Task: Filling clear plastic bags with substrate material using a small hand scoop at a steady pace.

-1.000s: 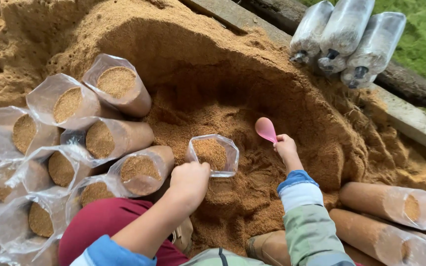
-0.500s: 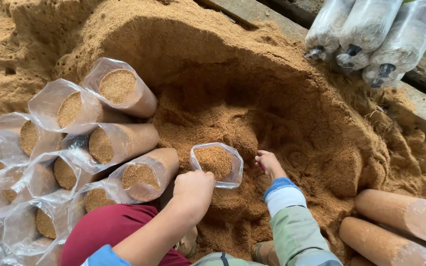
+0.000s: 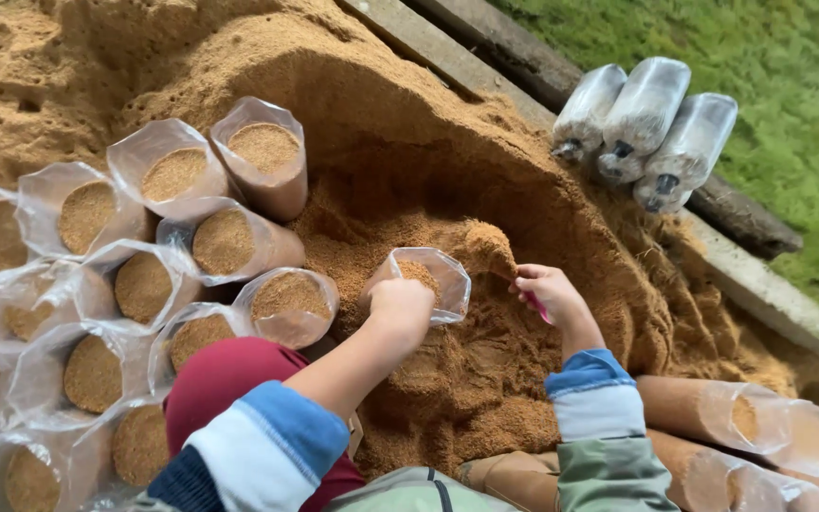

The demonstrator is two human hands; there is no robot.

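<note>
We see a great mound of sawdust [image 3: 239, 57] filling the far and middle ground, hollowed where we dig, with concrete edging [image 3: 770, 303] and grass [image 3: 770, 114] beyond it on the far right; on the left a stack of filled clear bags [image 3: 144, 284] lies with open mouths turned towards us, each packed with the same brown stuff; at the near right more packed bags [image 3: 722, 417] lie on their sides; on the far right three sealed whitish bags [image 3: 646, 128] rest together on the edging, well apart from our hands.

In the middle of the hollow stands the open clear bag [image 3: 424, 280], partly filled, just right of the stack; our left hand [image 3: 400, 308] grips its near rim, fingers curled over the plastic, holding the mouth open; our right hand [image 3: 547, 289], just right of the bag, is closed round the pink scoop [image 3: 535, 303], of which only a sliver of handle shows below the fingers; the scoop end carries a heap of sawdust [image 3: 485, 248] at the bag's right rim.
</note>
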